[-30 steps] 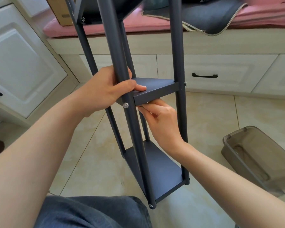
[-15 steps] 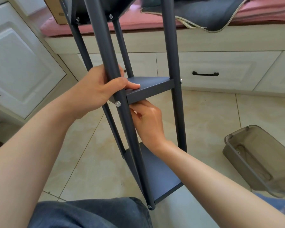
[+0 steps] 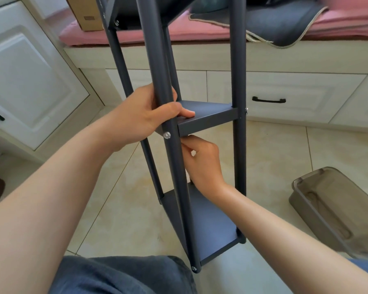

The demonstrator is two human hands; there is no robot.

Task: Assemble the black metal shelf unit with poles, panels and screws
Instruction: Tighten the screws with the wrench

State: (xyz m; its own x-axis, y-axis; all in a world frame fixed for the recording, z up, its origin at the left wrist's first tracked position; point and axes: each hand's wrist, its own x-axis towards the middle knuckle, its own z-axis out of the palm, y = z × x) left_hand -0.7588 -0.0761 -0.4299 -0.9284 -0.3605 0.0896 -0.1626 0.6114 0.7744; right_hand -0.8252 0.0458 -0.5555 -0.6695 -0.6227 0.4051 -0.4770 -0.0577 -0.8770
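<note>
The black metal shelf unit stands upright on the tiled floor between my knees. My left hand (image 3: pixel 145 117) grips its near pole (image 3: pixel 170 158) at the middle panel (image 3: pixel 208 115), thumb lying on the panel's top. A silver screw head (image 3: pixel 166 135) shows on the pole just below that thumb. My right hand (image 3: pixel 204 164) is under the middle panel beside the pole, fingers curled as if pinching something small that is hidden. The bottom panel (image 3: pixel 212 228) sits near the floor, and another screw (image 3: pixel 246 110) shows on the right pole (image 3: pixel 238 60).
A smoky plastic bin (image 3: pixel 336 211) lies on the floor at the right. White cabinets and a drawer with a black handle (image 3: pixel 268 100) stand behind. A pink cushion (image 3: pixel 179 32) on the bench carries a cardboard box (image 3: pixel 87 13) and a grey mat (image 3: pixel 280 24).
The view shifted slightly, so the shelf sits a little left in frame. My right hand slid left, closer to the near pole under the middle panel. My left hand kept its grip.
</note>
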